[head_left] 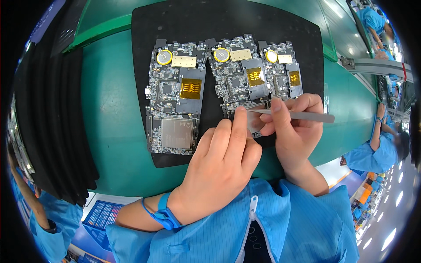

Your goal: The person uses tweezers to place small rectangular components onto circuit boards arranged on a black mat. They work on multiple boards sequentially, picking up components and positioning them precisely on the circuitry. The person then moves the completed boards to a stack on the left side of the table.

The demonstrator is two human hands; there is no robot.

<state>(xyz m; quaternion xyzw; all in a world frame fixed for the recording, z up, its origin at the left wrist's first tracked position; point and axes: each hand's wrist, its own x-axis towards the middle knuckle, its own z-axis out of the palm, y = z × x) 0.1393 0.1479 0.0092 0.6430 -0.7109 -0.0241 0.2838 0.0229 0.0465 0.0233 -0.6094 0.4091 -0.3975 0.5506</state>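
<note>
Three dark circuit boards lie side by side: a left board [169,74], a middle board [226,72] and a right board [283,70]. Each carries a round coin cell in a yellow ring and an amber film patch. My right hand [300,138] pinches grey metal tweezers [313,116], their thin tips pointing left over the lower part of the middle board. Close by the tips, my left hand [219,153] has its index finger stretched onto that board and holds nothing I can see. Both hands cover much of the lower middle and right boards.
Under the boards is a black mat [184,22] on a green tabletop [112,131]. Black ridged material [57,109] stands at the left. A blue band [164,215] circles my left wrist. People in blue work beyond both sides, one at the right [372,151].
</note>
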